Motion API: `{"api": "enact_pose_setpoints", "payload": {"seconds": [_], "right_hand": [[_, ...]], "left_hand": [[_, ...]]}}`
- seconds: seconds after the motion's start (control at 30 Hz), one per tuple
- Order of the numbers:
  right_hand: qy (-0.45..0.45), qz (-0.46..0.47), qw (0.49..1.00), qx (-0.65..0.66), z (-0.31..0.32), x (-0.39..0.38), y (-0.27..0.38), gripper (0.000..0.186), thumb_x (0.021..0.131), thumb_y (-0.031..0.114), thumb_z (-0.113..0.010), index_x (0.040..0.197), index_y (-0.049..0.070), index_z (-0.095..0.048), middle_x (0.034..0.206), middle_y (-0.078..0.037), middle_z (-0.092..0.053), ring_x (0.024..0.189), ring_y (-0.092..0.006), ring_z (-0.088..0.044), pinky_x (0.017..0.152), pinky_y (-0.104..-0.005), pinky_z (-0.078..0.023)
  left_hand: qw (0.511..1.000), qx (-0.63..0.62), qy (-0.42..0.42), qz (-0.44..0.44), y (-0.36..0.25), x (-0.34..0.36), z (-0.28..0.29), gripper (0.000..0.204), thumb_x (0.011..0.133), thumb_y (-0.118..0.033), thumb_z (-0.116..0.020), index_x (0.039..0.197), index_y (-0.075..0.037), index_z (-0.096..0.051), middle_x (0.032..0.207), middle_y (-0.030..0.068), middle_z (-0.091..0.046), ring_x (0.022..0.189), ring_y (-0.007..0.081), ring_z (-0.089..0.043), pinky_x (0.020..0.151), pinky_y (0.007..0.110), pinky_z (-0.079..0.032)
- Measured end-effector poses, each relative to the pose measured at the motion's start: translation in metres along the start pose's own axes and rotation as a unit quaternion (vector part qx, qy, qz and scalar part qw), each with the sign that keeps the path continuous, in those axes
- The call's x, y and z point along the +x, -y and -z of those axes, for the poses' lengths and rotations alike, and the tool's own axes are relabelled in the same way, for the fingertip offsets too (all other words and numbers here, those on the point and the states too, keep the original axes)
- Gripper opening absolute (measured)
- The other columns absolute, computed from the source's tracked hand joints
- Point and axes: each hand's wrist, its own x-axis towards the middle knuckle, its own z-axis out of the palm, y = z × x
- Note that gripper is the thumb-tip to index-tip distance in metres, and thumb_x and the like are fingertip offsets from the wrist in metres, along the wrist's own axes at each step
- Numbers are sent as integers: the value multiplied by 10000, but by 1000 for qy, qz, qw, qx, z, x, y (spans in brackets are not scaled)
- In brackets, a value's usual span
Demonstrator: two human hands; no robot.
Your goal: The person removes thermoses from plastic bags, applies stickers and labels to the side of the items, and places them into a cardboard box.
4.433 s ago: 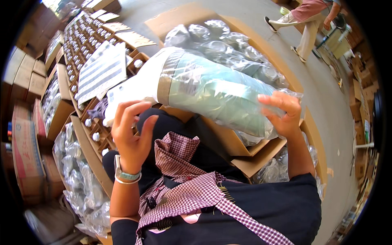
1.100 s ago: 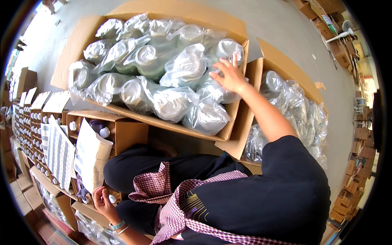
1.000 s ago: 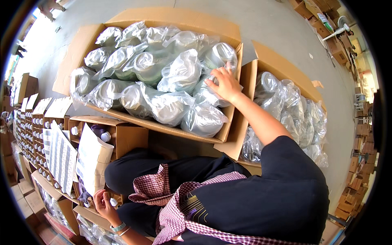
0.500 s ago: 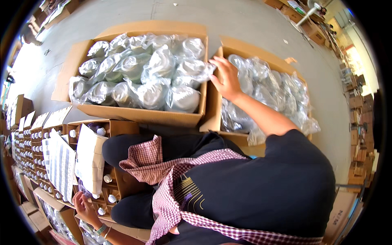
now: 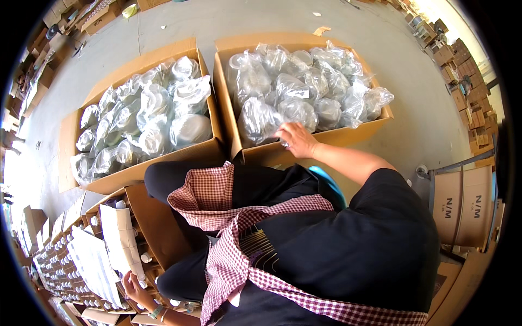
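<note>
My right hand (image 5: 298, 140) is closed on crinkled clear plastic at the near left corner of the right open box (image 5: 375, 122), beside a bagged round item (image 5: 255, 122). The left open box (image 5: 73, 136) holds several similar clear-bagged items (image 5: 190, 127). At lower left, my left hand (image 5: 135, 285) has its fingers loosely bent and apart, with nothing visible in them. It is beside a pale folded sheet (image 5: 117, 239) lying over divided cartons of white-capped bottles (image 5: 145, 257).
My lap in dark clothes, with a checked cloth (image 5: 209, 193), fills the lower middle. A striped sheet (image 5: 95, 263) lies on the cartons. Stacked cardboard boxes (image 5: 470, 108) line the right side. A trolley with large cartons (image 5: 459, 190) stands at lower right, and the grey floor (image 5: 261, 19) stretches beyond the boxes.
My right hand has moved from the left box's bags to the right box. The view has turned rightward. The wrapped bundle both hands had earlier is out of them.
</note>
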Motion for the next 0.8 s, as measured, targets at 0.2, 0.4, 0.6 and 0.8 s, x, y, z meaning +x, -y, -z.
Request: {"api": "enact_pose_setpoints", "payload": {"seconds": [0.2, 0.4, 0.6, 0.8], "right_hand": [[267, -39, 942, 199, 1, 18, -34, 787, 824, 566, -747, 1397, 85, -503, 1292, -225, -600, 1213, -408, -569, 1028, -451, -463], [507, 31, 854, 115, 22, 70, -48, 873, 848, 684, -649, 1431, 48, -510, 1364, -232, -590, 1293, -382, -544, 1078, -441, -435], [186, 44, 959, 210, 163, 214, 0, 306, 830, 330, -767, 944, 48, -741, 910, -99, -728, 827, -246, -693, 765, -357, -538], [55, 134, 982, 119, 48, 440, -4, 158, 848, 136, -644, 944, 63, -746, 952, -124, -730, 934, -303, -691, 796, -411, -531]], "left_hand": [[996, 48, -6, -69, -86, -13, -46, 143, 1000, -90, -598, 1059, 22, -666, 951, 57, -644, 776, 106, -562, 653, 248, -474], [990, 84, 37, -111, -155, -12, -57, 143, 970, -102, -624, 1057, -3, -681, 1079, 79, -661, 891, 145, -626, 719, 260, -521], [992, 93, 23, -84, -177, 9, -27, 115, 959, -55, -616, 1033, 8, -679, 1102, 80, -654, 925, 131, -620, 704, 251, -507], [995, 97, 7, -36, -153, 37, -74, 94, 948, -58, -627, 994, 8, -676, 1063, 88, -661, 880, 147, -617, 708, 251, -490]]}}
